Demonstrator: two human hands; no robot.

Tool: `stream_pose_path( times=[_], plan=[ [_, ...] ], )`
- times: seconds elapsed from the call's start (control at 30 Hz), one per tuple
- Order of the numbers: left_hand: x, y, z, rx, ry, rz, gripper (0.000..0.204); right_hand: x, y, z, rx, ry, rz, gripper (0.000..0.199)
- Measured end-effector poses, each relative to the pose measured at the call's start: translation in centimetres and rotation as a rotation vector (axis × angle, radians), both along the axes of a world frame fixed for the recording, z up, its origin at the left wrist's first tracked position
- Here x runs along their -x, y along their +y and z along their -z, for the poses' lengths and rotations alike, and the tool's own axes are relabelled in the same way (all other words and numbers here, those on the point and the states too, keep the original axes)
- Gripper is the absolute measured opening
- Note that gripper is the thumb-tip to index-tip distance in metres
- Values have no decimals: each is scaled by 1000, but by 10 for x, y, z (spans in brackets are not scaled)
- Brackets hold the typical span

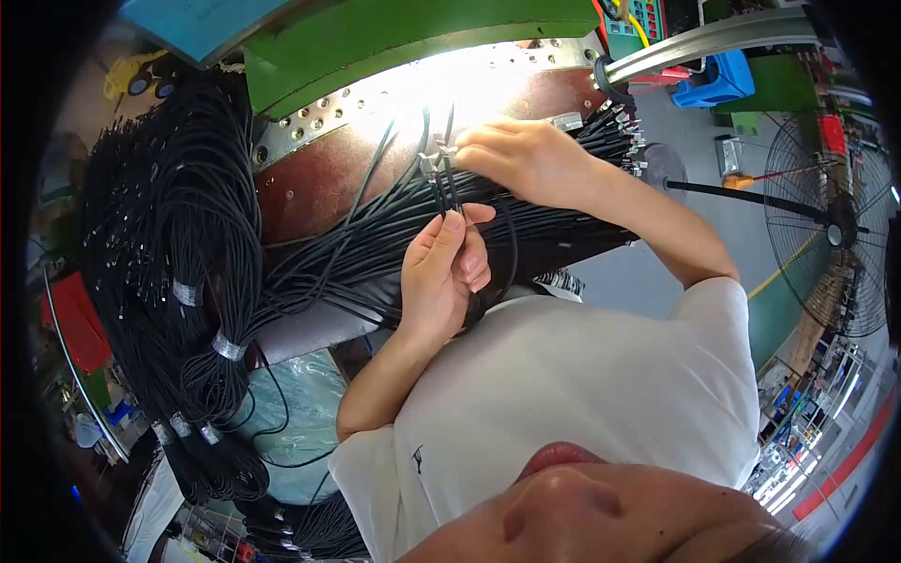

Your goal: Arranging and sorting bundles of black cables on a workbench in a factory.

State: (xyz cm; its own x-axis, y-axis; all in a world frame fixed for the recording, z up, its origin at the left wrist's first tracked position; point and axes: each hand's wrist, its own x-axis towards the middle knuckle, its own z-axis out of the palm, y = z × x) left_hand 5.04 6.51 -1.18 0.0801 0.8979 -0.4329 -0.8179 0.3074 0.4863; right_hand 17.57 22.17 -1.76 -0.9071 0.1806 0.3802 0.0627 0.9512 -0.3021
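L hand (441, 267) grasping blk cables (450, 197), R hand (526, 159) at metal connectors (430, 164), can't tell grip, cable pile (371, 225) on counter (310, 174), tied bundles (202, 188) left.

Caged fan (840, 235) stands at right. Blue plastic object (727, 80) sits on grey floor (690, 127). Red item (80, 324) noted at far left.

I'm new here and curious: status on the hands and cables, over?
Left hand gripping black cables below metal connectors. Right hand beside the connectors, grip unclear. Cable pile close to both hands.
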Motion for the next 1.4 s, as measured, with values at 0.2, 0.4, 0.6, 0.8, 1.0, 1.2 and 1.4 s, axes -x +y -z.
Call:
stream_pose_path(
  times=[0.2,0.4,0.6,0.8,1.0,1.2,1.4],
  plan=[
    [-1,3,0,-3,-24,1,34,-7,0,10,30,22,67,25],
    [-1,9,1,-6,-39,13,32,-14,1,-6,-40,195,167,25],
    [-9,9,-14,-81,533,-1,42,-24,0,5,212,258,347,21],
    [-3,9,-9,-109,254,128,50,-23,-7,15,252,21,344,13],
    [-8,10,-1,-96,145,203,52,-21,-2,3,212,-43,326,14],
    [-8,12,-1,-119,168,227,52,-18,5,2,267,-77,315,7],
    [-10,16,-5,-122,132,252,50,-26,3,17,289,83,319,9]
  ],
)
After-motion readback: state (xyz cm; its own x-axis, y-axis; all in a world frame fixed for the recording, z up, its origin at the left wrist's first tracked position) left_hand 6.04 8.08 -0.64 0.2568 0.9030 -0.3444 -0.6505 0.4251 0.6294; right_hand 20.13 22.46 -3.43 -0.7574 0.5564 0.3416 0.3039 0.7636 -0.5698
